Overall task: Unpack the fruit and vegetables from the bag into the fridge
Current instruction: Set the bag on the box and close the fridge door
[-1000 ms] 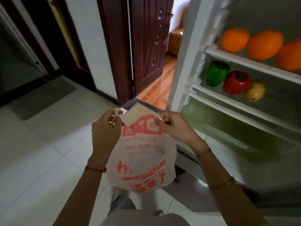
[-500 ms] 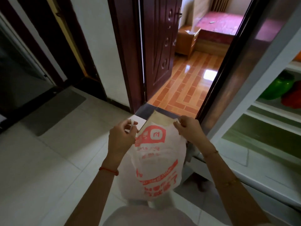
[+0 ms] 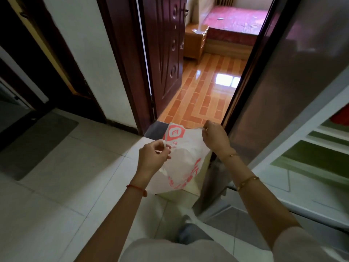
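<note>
A white plastic bag (image 3: 184,159) with red print hangs limp between my hands, above the tiled floor. My left hand (image 3: 152,157) pinches its near handle. My right hand (image 3: 215,138) pinches the far top edge, slightly higher and farther away. The bag looks flat and I see nothing inside it. The open fridge (image 3: 309,129) stands at the right, with its white shelves showing at the frame edge. A sliver of something red (image 3: 340,118) sits on one shelf; the other produce is out of view.
The fridge's dark side panel (image 3: 283,82) rises just right of the bag. A dark wooden door (image 3: 166,53) stands open ahead onto a room with an orange floor. A grey mat (image 3: 37,140) lies on the tiles at the left.
My view has swung left, away from the fridge shelves, so the oranges and peppers have left the frame. The bag has gone flatter and my hands have drawn its top edge apart.
</note>
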{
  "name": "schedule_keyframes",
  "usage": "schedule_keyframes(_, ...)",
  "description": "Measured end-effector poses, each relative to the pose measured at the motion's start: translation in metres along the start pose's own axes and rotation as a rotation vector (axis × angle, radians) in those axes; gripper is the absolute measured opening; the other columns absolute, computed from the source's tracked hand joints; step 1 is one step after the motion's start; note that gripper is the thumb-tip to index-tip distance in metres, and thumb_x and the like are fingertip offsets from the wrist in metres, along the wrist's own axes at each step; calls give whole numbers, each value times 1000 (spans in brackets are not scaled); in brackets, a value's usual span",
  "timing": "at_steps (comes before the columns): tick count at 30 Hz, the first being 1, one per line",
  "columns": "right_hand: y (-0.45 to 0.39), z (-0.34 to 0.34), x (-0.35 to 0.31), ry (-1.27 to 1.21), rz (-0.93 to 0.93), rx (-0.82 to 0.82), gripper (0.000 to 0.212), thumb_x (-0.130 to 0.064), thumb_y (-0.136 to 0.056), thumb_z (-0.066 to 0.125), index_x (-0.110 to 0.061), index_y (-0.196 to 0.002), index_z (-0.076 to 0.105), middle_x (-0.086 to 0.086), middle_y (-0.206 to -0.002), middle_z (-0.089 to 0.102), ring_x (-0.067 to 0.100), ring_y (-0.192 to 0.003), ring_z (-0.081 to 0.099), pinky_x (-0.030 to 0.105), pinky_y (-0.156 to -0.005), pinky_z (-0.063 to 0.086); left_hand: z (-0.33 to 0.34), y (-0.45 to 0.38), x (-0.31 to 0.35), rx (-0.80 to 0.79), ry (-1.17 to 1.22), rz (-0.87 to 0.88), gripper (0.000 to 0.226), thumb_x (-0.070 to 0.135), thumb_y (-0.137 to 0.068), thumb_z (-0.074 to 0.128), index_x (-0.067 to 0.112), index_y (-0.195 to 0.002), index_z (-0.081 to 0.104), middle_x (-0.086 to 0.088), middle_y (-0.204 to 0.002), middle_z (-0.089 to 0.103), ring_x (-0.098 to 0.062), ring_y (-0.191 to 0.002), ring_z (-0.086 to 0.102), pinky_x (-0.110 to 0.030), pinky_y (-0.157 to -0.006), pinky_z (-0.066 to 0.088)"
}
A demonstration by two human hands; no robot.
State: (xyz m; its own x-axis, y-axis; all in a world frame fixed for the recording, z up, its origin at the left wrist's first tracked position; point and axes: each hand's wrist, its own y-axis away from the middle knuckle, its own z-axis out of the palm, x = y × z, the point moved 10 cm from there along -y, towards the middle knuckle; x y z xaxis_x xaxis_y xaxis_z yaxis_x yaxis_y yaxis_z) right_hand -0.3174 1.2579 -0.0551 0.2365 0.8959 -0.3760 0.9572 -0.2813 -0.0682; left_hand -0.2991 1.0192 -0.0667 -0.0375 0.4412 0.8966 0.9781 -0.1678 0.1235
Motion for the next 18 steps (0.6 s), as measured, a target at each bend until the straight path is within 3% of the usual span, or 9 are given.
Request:
schedule_keyframes(3,-19,17,1,118,-19,-31,8,1,-89,44,-5,-87,48,18,-96,61,37,-91,51,41,-67,40,26,-17,-17,-54,75,-87,7,17,-89,67,13,-92,72,-1,-86,75,-7,-74,73,-22,-74,57)
schedule_keyframes(5,-29,26,3,160,-22,-50,13,4,-87,44,-3,-94,53,18,-100,61,37,-97,49,38,-69,34,48,-26,-35,-98,176,-189,9,16,-88,68,13,-95,73,-5,-93,75,-10,-80,73,-30,-82,59)
schedule_keyframes(9,-48,56,28,120,42,-122,24,6,-83,48,-3,-105,54,18,-109,60,36,-106,48,43,-82,47,89,-41,-61,-150,269,-333,5,16,-86,70,15,-90,73,-2,-91,72,-20,-96,69,-43,-93,56)
schedule_keyframes(11,-53,72,46,62,98,-142,28,6,-82,50,-3,-108,52,18,-112,59,35,-107,48,43,-87,48,104,-48,-71,-154,251,-364,2,19,-85,72,17,-85,70,-1,-93,69,-24,-101,64,-42,-93,55)
schedule_keyframes(14,-54,95,70,-26,172,-170,40,10,-80,51,-3,-118,49,16,-123,53,32,-113,46,40,-93,48,126,-58,-88,-156,206,-392,17,24,-83,74,10,-92,72,-6,-102,68,-26,-104,62,-41,-89,57)
schedule_keyframes(18,-50,117,95,-158,249,-218,50,12,-82,53,-4,-128,43,15,-133,45,31,-119,45,39,-100,47,149,-63,-104,-177,182,-419,19,23,-87,70,7,-99,73,-6,-101,68,-26,-103,62,-37,-87,58)
